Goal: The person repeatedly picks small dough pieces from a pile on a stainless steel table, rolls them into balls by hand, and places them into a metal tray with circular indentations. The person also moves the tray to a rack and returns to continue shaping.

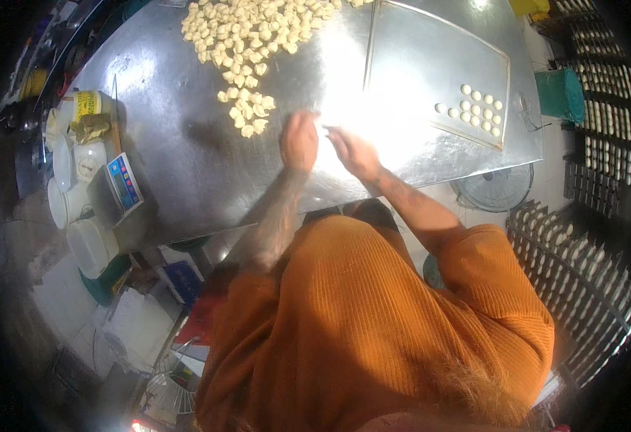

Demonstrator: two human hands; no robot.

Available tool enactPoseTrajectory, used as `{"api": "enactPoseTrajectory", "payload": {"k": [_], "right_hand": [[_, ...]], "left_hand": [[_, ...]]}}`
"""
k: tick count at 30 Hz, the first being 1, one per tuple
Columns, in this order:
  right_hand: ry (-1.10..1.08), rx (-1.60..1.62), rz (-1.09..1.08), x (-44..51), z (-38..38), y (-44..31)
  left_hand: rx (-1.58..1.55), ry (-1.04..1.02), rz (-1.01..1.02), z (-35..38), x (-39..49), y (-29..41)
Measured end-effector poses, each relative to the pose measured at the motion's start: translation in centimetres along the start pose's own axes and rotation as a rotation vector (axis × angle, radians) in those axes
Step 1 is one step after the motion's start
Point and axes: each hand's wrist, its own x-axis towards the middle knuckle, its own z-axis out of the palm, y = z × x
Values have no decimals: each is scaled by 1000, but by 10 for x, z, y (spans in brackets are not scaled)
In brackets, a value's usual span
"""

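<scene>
My left hand is over the steel tabletop, back up and fingers together. Close beside it, my right hand has its fingers bent towards the left one. Strong glare lies between and beyond them, and whatever may be under the palms or fingers is hidden. Just beyond my left hand begins a heap of cut dough pieces, which narrows towards me. To the right, round dough balls sit in short rows at the near right corner of a metal baking tray.
A digital scale, plastic tubs and a yellow labelled container line the left edge. A wire whisk lies near the right edge. Beyond stand a green bin and racks of loaded trays.
</scene>
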Motion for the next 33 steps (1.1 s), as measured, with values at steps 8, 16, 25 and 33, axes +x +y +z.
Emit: {"api": "enactPoseTrajectory", "payload": {"k": [8,16,25,33], "right_hand": [[307,-177,-2,6,29,-11],[-71,71,148,-53,-3,14],[100,17,502,-60,-171,69],[121,-511,352,-15,-266,68]], "left_hand": [[177,126,-125,16,12,0],[107,98,-427,-7,-41,25],[-125,-150,-287,84,44,170],[11,-194,-22,190,142,222]]}}
